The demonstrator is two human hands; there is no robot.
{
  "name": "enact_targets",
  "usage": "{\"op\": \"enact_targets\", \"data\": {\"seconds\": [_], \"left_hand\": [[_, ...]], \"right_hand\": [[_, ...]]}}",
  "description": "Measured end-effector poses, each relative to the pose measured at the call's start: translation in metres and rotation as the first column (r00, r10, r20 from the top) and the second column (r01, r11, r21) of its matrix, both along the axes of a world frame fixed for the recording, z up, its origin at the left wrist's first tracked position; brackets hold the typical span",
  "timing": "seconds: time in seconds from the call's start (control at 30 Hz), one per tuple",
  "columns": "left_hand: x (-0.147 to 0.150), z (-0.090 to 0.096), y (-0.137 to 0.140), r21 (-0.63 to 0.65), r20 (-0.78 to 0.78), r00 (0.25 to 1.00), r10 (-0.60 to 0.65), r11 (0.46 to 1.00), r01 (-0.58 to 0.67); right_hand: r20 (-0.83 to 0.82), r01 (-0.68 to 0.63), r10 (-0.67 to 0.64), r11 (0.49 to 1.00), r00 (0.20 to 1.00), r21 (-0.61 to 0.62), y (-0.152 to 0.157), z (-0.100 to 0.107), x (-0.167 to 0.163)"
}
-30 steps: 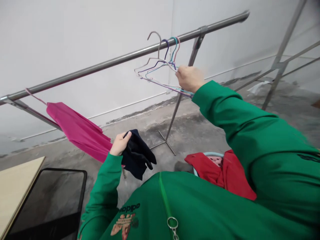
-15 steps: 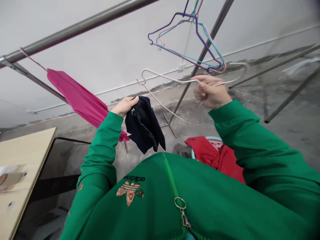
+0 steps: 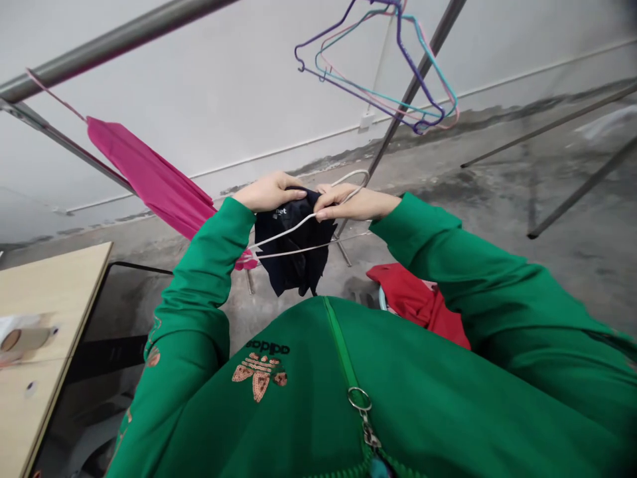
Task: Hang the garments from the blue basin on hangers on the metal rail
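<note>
A dark navy garment (image 3: 291, 255) with white lettering near its top edge hangs in front of me. My left hand (image 3: 271, 192) is closed on that edge, thumb on the near side. My right hand (image 3: 348, 201) grips a white hanger (image 3: 286, 232) near its hook, and its fingertips are at the garment's upper right edge; whether they pinch the cloth too I cannot tell. The hanger's arm and bottom bar cross in front of the garment, pointing left. Part of the hanger is hidden by my right hand.
A pink garment (image 3: 144, 172) hangs from the metal rail (image 3: 124, 36) on the left. Purple, blue and pink hangers (image 3: 368, 86) hang at upper right. Red cloth (image 3: 423, 302) lies over a tub on the floor. A wooden table (image 3: 44, 332) stands at lower left.
My right hand has moved left and down with the white hanger, bringing it to the navy garment. My left hand has shifted slightly right, still on the garment's edge.
</note>
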State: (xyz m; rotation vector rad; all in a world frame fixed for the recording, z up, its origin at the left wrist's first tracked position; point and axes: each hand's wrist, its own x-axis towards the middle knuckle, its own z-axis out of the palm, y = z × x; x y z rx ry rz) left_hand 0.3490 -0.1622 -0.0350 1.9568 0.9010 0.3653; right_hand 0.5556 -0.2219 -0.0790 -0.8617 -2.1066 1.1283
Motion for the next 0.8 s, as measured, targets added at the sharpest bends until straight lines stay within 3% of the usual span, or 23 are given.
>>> {"op": "enact_targets", "data": {"seconds": [0.13, 0.23, 0.33, 0.43, 0.53, 0.6, 0.67, 0.73, 0.8], "left_hand": [[-0.021, -0.021, 0.007, 0.329, -0.111, 0.992, -0.062, 0.939, 0.096], [-0.035, -0.053, 0.012, 0.491, -0.148, 0.989, 0.031, 0.87, 0.046], [-0.042, -0.087, 0.015, 0.472, -0.102, 0.982, 0.159, 0.876, -0.093], [-0.044, -0.106, 0.017, 0.265, 0.011, 0.976, 0.218, 0.94, -0.213], [-0.046, -0.098, 0.014, 0.159, 0.108, 0.965, 0.238, 0.954, -0.253], [-0.048, -0.081, 0.007, 0.236, 0.057, 0.987, 0.148, 0.959, -0.157], [-0.046, -0.061, -0.001, 0.364, -0.096, 0.992, 0.084, 0.93, -0.044], [-0.041, -0.045, -0.007, 0.485, -0.233, 0.962, 0.14, 0.875, -0.01], [-0.034, -0.034, -0.008, 0.548, -0.259, 0.943, 0.209, 0.836, -0.035]], "right_hand": [[-0.016, 0.027, -0.028, 1.0, 0.999, -0.006, 0.001, 0.014, -0.003], [-0.008, 0.011, -0.011, 0.999, 1.0, -0.035, 0.001, 0.026, -0.007], [0.038, -0.072, 0.073, 0.997, 0.997, -0.038, 0.003, 0.032, -0.007], [0.098, -0.153, 0.154, 0.988, 0.983, -0.022, 0.009, 0.032, 0.004], [0.101, -0.117, 0.119, 0.993, 0.988, -0.029, 0.017, 0.028, 0.023], [0.071, -0.072, 0.075, 0.996, 0.995, -0.046, 0.021, 0.026, 0.036], [0.042, -0.044, 0.047, 0.998, 0.998, -0.054, 0.025, 0.024, 0.047], [0.02, -0.015, 0.016, 0.999, 1.0, -0.053, 0.027, 0.023, 0.054], [-0.014, 0.04, -0.041, 0.997, 0.999, -0.061, 0.029, 0.022, 0.058]]}}
